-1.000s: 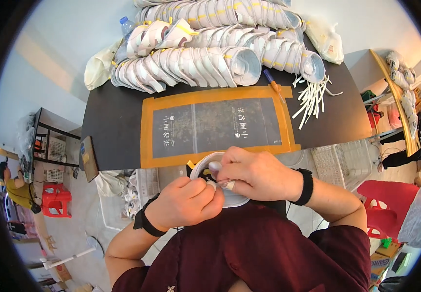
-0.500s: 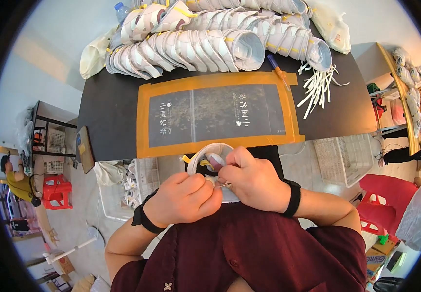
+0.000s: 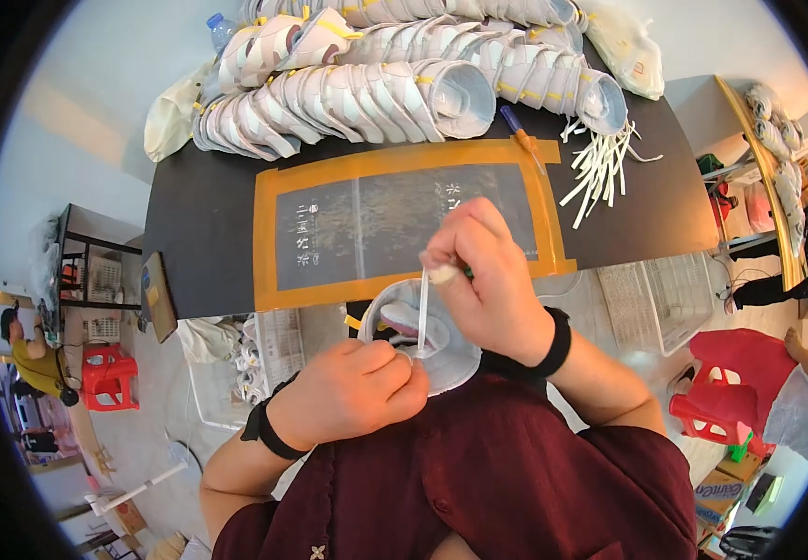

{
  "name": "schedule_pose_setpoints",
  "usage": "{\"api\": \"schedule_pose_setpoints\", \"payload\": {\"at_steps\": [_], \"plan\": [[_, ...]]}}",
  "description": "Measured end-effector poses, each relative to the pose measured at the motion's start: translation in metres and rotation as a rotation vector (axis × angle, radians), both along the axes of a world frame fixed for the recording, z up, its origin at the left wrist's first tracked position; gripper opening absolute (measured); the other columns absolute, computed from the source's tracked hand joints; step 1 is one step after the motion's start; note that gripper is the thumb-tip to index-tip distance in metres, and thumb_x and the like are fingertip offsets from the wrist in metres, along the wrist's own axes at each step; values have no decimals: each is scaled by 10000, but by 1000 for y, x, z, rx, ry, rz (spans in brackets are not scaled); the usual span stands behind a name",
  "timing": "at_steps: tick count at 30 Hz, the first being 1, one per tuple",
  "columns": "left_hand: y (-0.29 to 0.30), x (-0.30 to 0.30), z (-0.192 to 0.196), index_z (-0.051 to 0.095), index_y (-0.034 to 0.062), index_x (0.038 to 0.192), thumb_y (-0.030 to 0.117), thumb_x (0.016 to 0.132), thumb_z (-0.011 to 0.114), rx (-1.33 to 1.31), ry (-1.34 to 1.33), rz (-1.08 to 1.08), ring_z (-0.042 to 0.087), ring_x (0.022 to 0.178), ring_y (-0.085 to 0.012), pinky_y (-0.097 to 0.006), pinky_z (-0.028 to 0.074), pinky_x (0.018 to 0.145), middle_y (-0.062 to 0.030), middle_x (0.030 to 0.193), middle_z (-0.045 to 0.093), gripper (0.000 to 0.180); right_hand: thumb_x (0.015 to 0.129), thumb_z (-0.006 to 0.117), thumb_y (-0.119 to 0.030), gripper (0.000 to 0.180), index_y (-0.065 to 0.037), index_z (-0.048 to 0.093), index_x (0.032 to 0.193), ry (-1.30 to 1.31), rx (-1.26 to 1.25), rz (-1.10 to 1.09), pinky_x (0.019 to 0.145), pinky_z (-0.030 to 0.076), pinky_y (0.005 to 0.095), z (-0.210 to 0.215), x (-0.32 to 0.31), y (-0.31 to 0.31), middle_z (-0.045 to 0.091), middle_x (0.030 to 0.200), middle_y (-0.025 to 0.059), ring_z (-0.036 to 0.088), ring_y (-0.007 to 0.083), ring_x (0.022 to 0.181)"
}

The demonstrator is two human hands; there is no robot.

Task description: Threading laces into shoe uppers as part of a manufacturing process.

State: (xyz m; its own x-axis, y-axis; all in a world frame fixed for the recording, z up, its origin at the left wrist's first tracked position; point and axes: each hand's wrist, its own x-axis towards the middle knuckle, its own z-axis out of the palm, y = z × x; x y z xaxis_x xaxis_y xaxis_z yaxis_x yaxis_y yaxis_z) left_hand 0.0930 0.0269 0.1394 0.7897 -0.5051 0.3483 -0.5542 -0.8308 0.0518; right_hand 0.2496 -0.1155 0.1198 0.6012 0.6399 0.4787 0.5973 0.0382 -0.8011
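A pale grey-white shoe upper (image 3: 452, 362) with a yellow tab is held in front of my chest. My left hand (image 3: 357, 390) is closed on its near left edge. Above it, my right hand (image 3: 490, 285) pinches the top of a narrow white lace-like strip (image 3: 422, 313). The strip runs taut and nearly straight down into the upper, beside my left fingers. Where its lower end is fixed is hidden. Behind my hands, an orange-taped dark mat (image 3: 357, 229) lies on the black table (image 3: 646, 210).
Rows of nested shoe uppers (image 3: 329, 107) fill the table's far side. A bunch of white strips (image 3: 600, 173) and a blue-and-orange pen-like tool (image 3: 520, 131) lie at right. White baskets (image 3: 660, 303) and red stools (image 3: 110, 378) flank the table. Another person (image 3: 35, 359) sits far left.
My right hand has risen away from my left, drawing the white strip upward out of the upper. The left hand keeps its grip on the upper in about the same place.
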Motion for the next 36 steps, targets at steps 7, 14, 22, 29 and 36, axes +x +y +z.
{"api": "schedule_pose_setpoints", "payload": {"at_steps": [7,14,22,29,36], "plan": [[-2,-4,-1,592,129,890,135,701,650,-28,20,-55,513,703,-113,-227,407,523,34,769,504,197,847,652,-44,112,-22,543,858,-36,85,-56,669,441,363,-20,31,13,504,835,116,515,278,742],[7,-1,-4,624,112,965,103,688,690,-70,-63,127,554,722,-141,-263,447,554,-4,858,578,285,944,556,-117,98,-24,585,953,366,55,90,771,476,305,-24,10,-7,583,916,66,577,167,839],[19,4,-23,666,29,994,46,772,707,-556,102,464,587,712,-232,-293,466,629,-79,833,595,226,953,543,-95,254,-19,628,1180,443,-106,320,789,479,312,-56,-22,-45,617,931,86,593,184,851],[16,3,-37,664,6,1024,86,870,682,-1250,479,617,564,810,-83,-253,447,709,-13,876,602,174,948,521,-27,282,-17,592,1221,705,-50,282,764,497,280,-60,-37,-20,623,921,47,610,141,806],[17,3,-24,625,11,1136,131,933,648,-1651,805,585,561,916,-74,-256,451,837,16,978,602,237,857,606,-26,307,-82,615,1158,311,-124,242,727,532,307,-58,-38,-13,655,956,100,673,216,807]]}}
